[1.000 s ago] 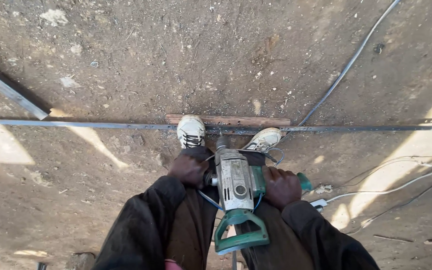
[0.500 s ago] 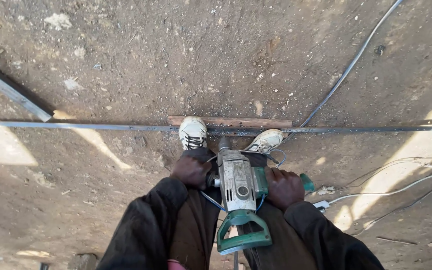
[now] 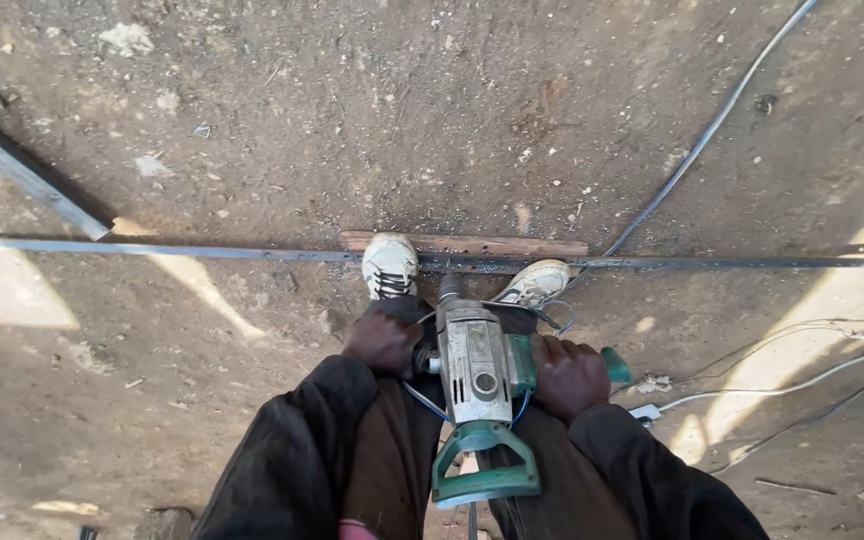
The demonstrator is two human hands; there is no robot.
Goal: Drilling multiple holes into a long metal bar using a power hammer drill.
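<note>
I look straight down at a heavy grey and green power drill (image 3: 479, 385) held upright between my legs. My left hand (image 3: 384, 341) grips its left side handle and my right hand (image 3: 569, 375) grips the green right side handle. The drill's nose points down at a long thin metal bar (image 3: 202, 252) that lies across the dirt floor. Both my white shoes (image 3: 390, 265) stand on the bar, which rests on a short wooden board (image 3: 472, 243). The drill's tip is hidden behind its body.
A second metal strip (image 3: 22, 170) lies at an angle at the far left. A grey cable (image 3: 712, 125) runs from the bar up to the top right. Thin white wires (image 3: 802, 380) trail over the dirt at the right. Sunlit patches fall on both sides.
The drill and both hands stay in nearly the same place; the view has shifted only slightly.
</note>
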